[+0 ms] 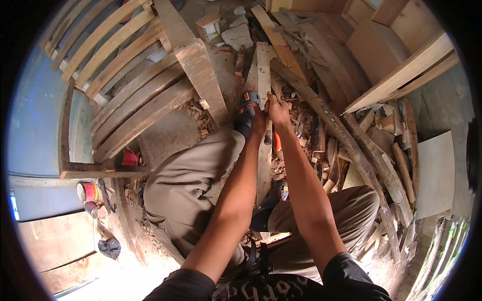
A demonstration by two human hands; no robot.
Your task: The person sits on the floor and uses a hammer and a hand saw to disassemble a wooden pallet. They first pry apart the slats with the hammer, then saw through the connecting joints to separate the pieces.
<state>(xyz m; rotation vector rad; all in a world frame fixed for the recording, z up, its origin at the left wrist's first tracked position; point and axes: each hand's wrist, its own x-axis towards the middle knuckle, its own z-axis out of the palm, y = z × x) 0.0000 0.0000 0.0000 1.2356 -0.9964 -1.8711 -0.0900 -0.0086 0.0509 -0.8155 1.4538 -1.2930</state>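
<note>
Curled hands [278,108] over plank [264,175], hold unclear, red-yellow can [90,192] leftward, contents hidden

1 long, narrow, pale-brown wooden beam [264,170] lies lengthwise between the bent legs [188,170], pointing forward.

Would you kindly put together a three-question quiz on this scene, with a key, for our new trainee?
1. True or false: the slatted wooden frame is to the left of the left hand.
2. Multiple choice: what colour is the small bright object just below the right hand in the picture? A) blue B) orange C) white
3. Fill in the gap: the two hands are close together at a long wooden ____ running up the picture's middle.

Key: 1. True. 2. B, orange. 3. Plank.
</note>
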